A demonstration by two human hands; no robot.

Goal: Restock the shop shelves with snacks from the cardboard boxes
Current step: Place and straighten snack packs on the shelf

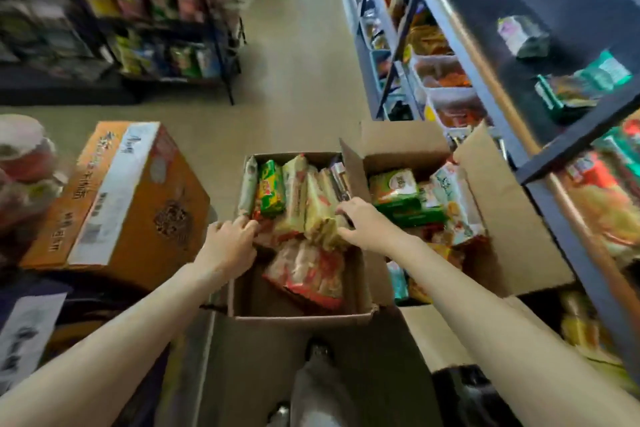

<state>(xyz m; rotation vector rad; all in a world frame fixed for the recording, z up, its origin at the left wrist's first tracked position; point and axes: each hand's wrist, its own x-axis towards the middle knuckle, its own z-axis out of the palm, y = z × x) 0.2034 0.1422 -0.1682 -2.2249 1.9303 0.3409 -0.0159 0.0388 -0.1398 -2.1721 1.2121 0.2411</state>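
Both hands (301, 236) among blurred snack packets (308, 204) in open cardboard box (301, 314), fingertips hidden.

Packets (298, 198) crowd open box (301, 314); near end free.

A beige floor (304, 55) runs between what seem dark metal racks (221, 55).

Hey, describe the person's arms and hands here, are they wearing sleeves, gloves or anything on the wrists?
Both forearms are bare right up to the frame edge, with no sleeves in view. The left hand and right hand have no gloves, and no watch, bracelet or ring shows on either, though the picture is slightly blurred, so a thin ring could be missed.
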